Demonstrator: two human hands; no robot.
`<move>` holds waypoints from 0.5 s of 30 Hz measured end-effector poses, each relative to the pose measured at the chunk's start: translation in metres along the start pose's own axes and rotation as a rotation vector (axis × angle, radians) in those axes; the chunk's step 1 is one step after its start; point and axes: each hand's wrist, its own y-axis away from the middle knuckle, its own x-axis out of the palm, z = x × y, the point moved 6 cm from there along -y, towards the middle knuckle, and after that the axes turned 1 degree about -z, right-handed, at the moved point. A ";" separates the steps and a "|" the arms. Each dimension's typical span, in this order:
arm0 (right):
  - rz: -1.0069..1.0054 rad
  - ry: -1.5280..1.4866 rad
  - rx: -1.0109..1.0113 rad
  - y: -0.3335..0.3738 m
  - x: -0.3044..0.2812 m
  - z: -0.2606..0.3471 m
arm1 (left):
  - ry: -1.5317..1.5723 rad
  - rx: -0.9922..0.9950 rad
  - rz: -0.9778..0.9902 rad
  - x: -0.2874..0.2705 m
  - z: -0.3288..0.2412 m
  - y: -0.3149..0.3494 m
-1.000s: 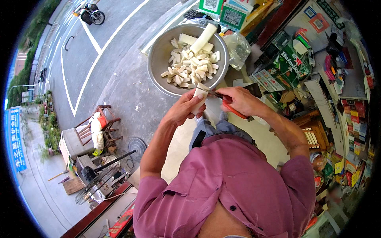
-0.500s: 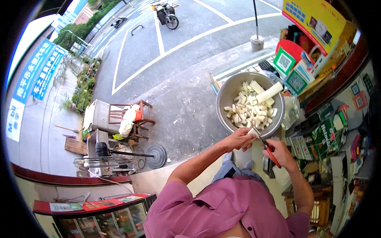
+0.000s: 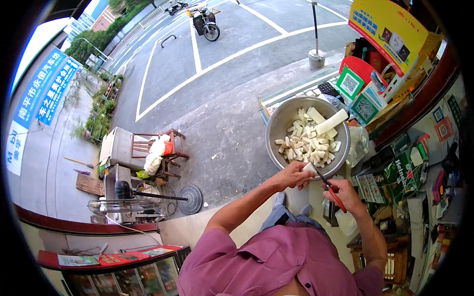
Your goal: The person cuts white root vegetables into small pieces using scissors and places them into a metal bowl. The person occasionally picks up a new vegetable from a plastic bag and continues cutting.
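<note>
Over the near rim of a wide metal basin (image 3: 270,129), my left hand (image 3: 292,175) is closed around a short white food piece (image 3: 309,168), its cut end facing right. My right hand (image 3: 344,194) grips a red-handled cutting tool (image 3: 336,199); its narrow dark blade meets the piece. Whether it is a knife or scissors I cannot tell. In the basin lies a heap of small white chunks (image 3: 312,143), with a long thick white stick (image 3: 332,121) resting on top at the upper right.
Behind the basin on the right stand payment-code signs (image 3: 349,83) and a yellow display box (image 3: 390,34). A clear plastic bag (image 3: 358,145) touches the basin's right side. To the left are a wooden chair (image 3: 173,148), a fan (image 3: 123,193) with a round base, and a glass-fronted cabinet (image 3: 123,276).
Both hands keep their grip, the blade still at the white piece. My view has shifted slightly. Far off on the road, a motorcycle has moved right.
</note>
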 end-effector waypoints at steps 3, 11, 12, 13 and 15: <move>-0.042 -0.026 -0.102 0.000 0.005 0.000 | 0.010 0.026 -0.001 0.001 0.003 -0.003; -0.061 0.036 -0.031 0.001 -0.002 0.000 | -0.023 0.000 -0.016 -0.004 0.011 -0.011; -0.069 0.047 -0.066 0.001 -0.003 0.002 | -0.025 0.003 -0.012 -0.004 0.010 -0.013; -0.077 0.058 -0.101 0.001 -0.004 0.003 | -0.028 -0.008 -0.002 -0.003 0.008 -0.013; -0.179 0.181 -0.243 0.000 -0.004 0.009 | -0.027 -0.001 0.016 0.000 0.009 -0.016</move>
